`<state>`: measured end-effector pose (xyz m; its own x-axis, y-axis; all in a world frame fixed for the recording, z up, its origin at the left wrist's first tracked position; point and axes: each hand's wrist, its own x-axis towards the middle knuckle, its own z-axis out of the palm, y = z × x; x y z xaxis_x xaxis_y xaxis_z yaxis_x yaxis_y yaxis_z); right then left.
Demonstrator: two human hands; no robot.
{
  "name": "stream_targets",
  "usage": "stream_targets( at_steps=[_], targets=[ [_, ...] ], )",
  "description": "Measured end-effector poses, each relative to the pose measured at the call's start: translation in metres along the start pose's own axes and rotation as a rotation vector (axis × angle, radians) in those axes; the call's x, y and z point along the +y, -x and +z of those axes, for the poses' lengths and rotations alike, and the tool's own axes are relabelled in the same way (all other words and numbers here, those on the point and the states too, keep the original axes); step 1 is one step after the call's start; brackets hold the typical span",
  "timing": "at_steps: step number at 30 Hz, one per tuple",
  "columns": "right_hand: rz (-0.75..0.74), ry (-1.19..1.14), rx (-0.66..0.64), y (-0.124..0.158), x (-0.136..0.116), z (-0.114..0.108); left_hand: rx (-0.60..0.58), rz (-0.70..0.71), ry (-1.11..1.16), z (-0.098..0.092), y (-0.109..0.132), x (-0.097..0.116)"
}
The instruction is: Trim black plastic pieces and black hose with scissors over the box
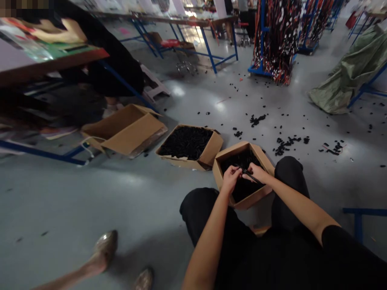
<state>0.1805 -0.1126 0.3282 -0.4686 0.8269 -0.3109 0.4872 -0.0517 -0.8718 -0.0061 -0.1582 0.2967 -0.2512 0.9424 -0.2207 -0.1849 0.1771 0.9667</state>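
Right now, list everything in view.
Glossy floor: one, grey, throughout
Open cardboard boxes: three, brown, centre-left
Small pieces: many, black, boxes and floor
Metal table frames: several, blue, left, back
Cable racks: at least two, blue, back right
Crumpled sheet: one, green, right
Co-workers: at least two, one black-clothed, left
Metallic shoes: two, gold, lower left
Slim item: one, dark, over nearest box
Knees: two, black, flanking that box
Left hand, right hand: one each, bare, at slim item

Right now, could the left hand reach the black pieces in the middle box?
Probably yes: the middle box stands close, open above the black pieces, though the left hand seems to pinch a dark item.
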Motion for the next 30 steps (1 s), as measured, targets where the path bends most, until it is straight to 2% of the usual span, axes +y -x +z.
stream_targets(
  at_steps=[4,7,13,18,22,26,30],
  targets=[
    [-0.062,0.046,0.026,-0.002,-0.003,0.001,0.038,-0.032,0.109,-0.004,-0.004,0.005],
    [-0.09,0.059,0.019,-0.001,-0.002,0.001,0.022,-0.066,0.165,-0.007,-0.003,0.008],
    [-0.153,0.054,-0.014,0.005,-0.005,-0.01,-0.131,-0.139,0.242,-0.013,0.011,0.019],
    [-0.255,0.207,-0.086,0.011,-0.013,-0.027,-0.204,-0.185,0.294,-0.021,0.017,0.028],
    [-0.243,0.264,-0.12,0.014,-0.014,-0.034,-0.236,-0.219,0.288,-0.025,0.018,0.028],
    [-0.226,0.248,-0.177,0.015,-0.013,-0.032,-0.307,-0.23,0.256,-0.026,0.018,0.024],
    [-0.205,0.259,-0.166,0.016,-0.015,-0.03,-0.339,-0.216,0.285,-0.022,0.019,0.023]
  ],
)
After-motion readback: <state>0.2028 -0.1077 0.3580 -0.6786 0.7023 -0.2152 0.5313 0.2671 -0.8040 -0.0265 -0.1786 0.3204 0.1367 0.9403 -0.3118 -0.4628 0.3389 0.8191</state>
